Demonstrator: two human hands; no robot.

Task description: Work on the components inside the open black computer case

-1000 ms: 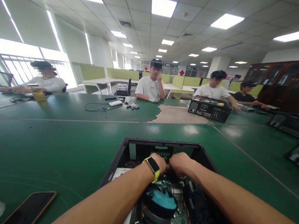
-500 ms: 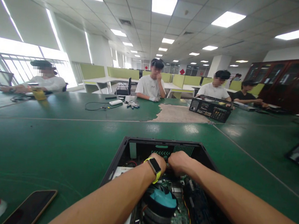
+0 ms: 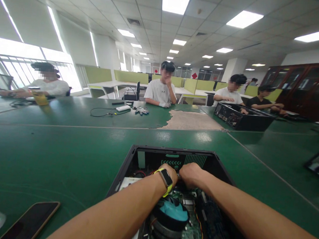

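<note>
Presently catalogued, head view:

Left hand [image 3: 171, 172]: curled into a loose fist, knuckles up, deep inside the open computer case [image 3: 131, 160] near its far wall. Fingertips are hidden behind the knuckles; what they grip cannot be told. A watch with a yellow strap [image 3: 166, 179] sits on the wrist.

Right hand [image 3: 191, 174]: likewise curled shut, just beside the left hand and touching or nearly touching it. Its fingers point down into the case; the object under them is hidden.

Computer case: black, lid off, lying flat on the green table [image 3: 64, 145] directly in front of the person. Both forearms pass over its near half.

Cooler fan [image 3: 171, 214]: round, teal blades in a black ring, mounted on the green circuit board, below and between the two forearms, nearer than the hands.

Phone [image 3: 33, 220]: dark screen, flat on the table, well to the left of the case.

Second case [image 3: 243, 120]: black, far right across the table, with another person's hands on it.

Cable and white adapter [image 3: 122, 108]: far side of the table, in front of a seated person in a white shirt.
</note>
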